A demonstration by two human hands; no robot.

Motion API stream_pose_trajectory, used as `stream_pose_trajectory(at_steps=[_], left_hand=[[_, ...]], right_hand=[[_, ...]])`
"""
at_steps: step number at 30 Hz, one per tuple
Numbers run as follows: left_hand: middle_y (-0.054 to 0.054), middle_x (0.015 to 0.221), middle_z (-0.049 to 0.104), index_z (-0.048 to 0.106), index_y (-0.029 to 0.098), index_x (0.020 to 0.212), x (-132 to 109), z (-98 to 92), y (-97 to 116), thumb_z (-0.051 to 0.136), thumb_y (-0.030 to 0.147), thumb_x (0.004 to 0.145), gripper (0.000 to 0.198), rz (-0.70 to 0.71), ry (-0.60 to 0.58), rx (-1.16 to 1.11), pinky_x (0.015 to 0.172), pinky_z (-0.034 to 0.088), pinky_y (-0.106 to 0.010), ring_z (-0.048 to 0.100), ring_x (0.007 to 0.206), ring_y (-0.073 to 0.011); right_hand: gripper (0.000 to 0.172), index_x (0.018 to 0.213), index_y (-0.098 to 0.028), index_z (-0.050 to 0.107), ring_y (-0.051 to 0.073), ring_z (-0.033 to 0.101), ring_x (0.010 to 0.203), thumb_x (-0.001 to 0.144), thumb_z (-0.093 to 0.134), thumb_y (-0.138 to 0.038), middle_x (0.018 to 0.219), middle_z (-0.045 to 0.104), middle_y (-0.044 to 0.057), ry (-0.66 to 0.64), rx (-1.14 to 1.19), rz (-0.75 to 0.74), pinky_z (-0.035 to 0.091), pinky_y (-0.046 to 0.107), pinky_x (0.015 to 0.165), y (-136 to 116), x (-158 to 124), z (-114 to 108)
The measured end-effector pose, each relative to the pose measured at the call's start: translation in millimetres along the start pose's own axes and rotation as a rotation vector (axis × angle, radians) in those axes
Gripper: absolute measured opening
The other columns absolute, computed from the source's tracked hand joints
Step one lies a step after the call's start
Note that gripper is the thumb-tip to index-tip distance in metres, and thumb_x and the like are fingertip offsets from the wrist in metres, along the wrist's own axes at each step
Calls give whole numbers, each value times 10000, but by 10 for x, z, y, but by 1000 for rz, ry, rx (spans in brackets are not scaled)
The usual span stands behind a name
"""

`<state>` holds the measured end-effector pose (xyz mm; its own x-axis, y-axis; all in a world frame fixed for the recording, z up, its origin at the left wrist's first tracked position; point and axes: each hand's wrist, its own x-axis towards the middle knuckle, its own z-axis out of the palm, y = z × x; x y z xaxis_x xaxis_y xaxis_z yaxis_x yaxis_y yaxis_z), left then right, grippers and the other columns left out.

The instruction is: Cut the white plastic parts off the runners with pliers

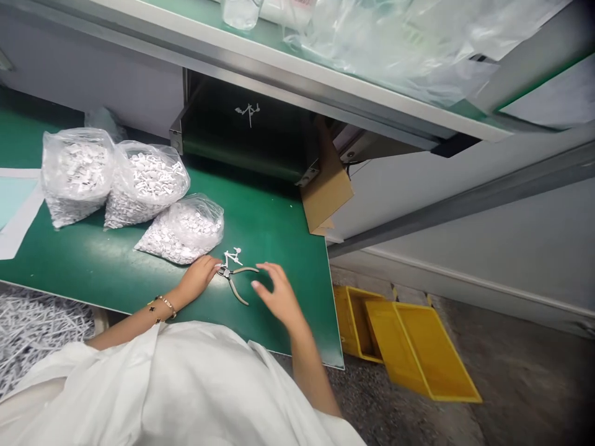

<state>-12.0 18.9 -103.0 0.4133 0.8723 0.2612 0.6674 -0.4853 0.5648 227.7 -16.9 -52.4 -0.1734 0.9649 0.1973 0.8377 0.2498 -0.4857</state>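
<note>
On the green table (274, 229) lies a pair of cutting pliers (227, 272), its pale handles spread apart. Just beyond the jaws is a branched white plastic sprue (233, 255). My left hand (201, 277) rests beside the jaws with its fingers pressed together; something small and white shows at the fingertips, too small to make out. To the right of the handles, my right hand (280, 296) is open, thumb and fingers apart, and holds nothing. Close beyond my left hand sits a clear plastic bag (183, 229) full of small white pieces.
Two more open bags, a left one (77, 176) and a middle one (146, 179), hold white pieces. A dark metal box (246, 136) carries another sprue. Cardboard (328, 192) stands at its right. An overhead shelf (325, 80) crosses above. Yellow crates (418, 347) are on the floor.
</note>
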Motion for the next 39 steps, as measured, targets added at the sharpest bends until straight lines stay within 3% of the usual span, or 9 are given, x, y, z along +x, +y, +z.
stream_pose_trajectory(at_steps=[3,5,11,18,31,39], left_hand=[[-73,996,639,584,164,1085,20,-15,-10,393,298,967,262,-41,7,-66,894,477,-375,588,968,-202],[-72,1010,655,596,166,1084,34,-34,-5,408,303,960,264,-82,14,-143,899,483,-374,604,972,-200],[-73,1018,701,658,166,1044,7,-69,85,521,386,896,299,-357,126,-489,842,520,-330,650,903,-192],[-66,932,723,680,154,1026,17,-113,104,624,456,798,383,-513,121,-826,818,532,-327,668,847,-193],[-53,891,710,679,157,1018,26,-148,81,669,451,761,391,-515,125,-965,810,513,-300,650,809,-165],[-82,984,697,680,150,1027,35,-148,50,636,420,795,358,-400,-7,-853,821,501,-310,639,865,-181]], right_hand=[[655,1392,-215,396,315,328,1335,826,594,-480,1382,431,138,-85,-109,20,319,529,1060,-187,-59,247],[687,1407,-180,373,343,273,1350,824,595,-467,1409,387,172,-100,-192,34,271,557,1063,-281,-91,405],[471,1269,-151,525,316,427,1108,895,482,-435,1153,516,174,-18,-248,97,367,492,912,-273,-156,578],[289,1098,-168,572,223,518,965,881,459,-323,1010,532,100,120,57,80,448,379,873,-257,-157,628],[311,1120,-179,562,229,562,947,840,524,-309,1006,579,99,192,219,-36,502,394,845,-249,-118,649],[358,1134,-201,572,218,577,905,833,567,-395,980,565,85,160,185,-33,508,365,811,-253,-117,623]])
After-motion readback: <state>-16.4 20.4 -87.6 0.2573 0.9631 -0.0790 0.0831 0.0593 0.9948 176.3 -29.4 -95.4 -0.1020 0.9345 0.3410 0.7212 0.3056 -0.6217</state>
